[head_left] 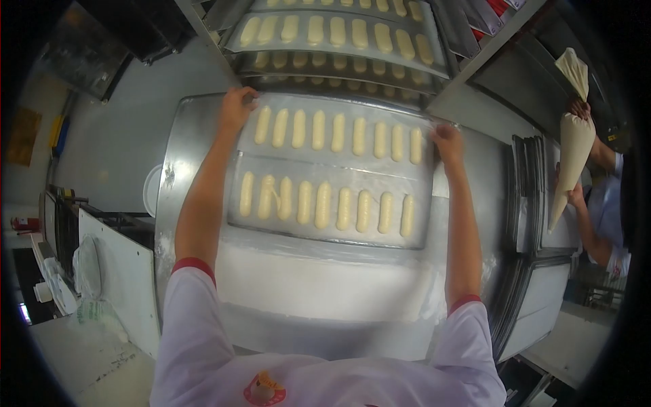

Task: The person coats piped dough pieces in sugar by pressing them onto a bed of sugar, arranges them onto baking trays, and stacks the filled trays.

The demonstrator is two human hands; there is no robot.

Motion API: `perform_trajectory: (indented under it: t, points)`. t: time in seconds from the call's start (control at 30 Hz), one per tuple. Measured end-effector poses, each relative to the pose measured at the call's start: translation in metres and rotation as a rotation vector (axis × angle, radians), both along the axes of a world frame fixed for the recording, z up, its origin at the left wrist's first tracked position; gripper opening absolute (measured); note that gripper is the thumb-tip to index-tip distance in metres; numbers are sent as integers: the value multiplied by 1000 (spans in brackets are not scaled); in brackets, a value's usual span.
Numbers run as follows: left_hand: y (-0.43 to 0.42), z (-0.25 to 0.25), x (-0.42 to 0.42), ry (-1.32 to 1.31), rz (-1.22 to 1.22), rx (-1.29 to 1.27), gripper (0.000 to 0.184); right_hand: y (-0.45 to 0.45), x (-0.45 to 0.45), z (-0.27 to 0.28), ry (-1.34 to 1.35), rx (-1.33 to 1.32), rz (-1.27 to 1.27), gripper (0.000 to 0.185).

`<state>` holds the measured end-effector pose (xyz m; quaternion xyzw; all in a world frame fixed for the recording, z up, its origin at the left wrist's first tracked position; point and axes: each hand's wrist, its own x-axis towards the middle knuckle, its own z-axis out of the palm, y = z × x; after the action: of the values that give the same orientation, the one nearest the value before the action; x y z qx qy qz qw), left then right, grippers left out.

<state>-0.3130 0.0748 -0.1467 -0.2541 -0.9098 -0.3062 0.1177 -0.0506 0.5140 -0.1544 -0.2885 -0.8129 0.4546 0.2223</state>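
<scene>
Pale oblong dough [323,205] lines a metal tray [376,171] gripped by left fingers [249,93] and right fingers [439,133].

Shining bright over the tray [332,166] now, glinting off the metal table [193,149], softening at the right hand [447,141], bowing straight lines, sinking to black at the corners

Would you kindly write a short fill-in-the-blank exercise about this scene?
The dough strips on the tray between the person's left hand and right hand form ____ rows.
The piping bag appears on the ____ side of the picture.
The person's sleeve cuffs are coloured ____.
Missing words: two; right; red.
</scene>
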Motion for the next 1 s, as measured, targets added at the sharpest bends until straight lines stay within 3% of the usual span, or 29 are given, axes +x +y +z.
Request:
perform_trajectory:
  t: [0.07,0.27,0.37,0.43,0.63,0.87,1.0]
  points:
    - [0,2,-2,-28,-24,-1,22,0,1,-2,-29,68,-9,21]
    - [-3,-27,-25,-73,-33,92,17,-5,5,8,-33,-132,-7,16]
    - [-7,-15,-15,-256,28,298,14,-9,12,13,82,-288,-4,14]
    - [-12,-6,-4,-433,-11,568,15,-15,25,22,209,-376,54,11]
    - [-36,47,61,-507,40,685,14,-39,77,52,280,-310,47,9]
    - [-108,108,188,-525,14,612,9,-92,181,116,176,-220,82,5]
    - [-159,115,254,-573,193,416,8,-114,235,128,219,-213,153,2]
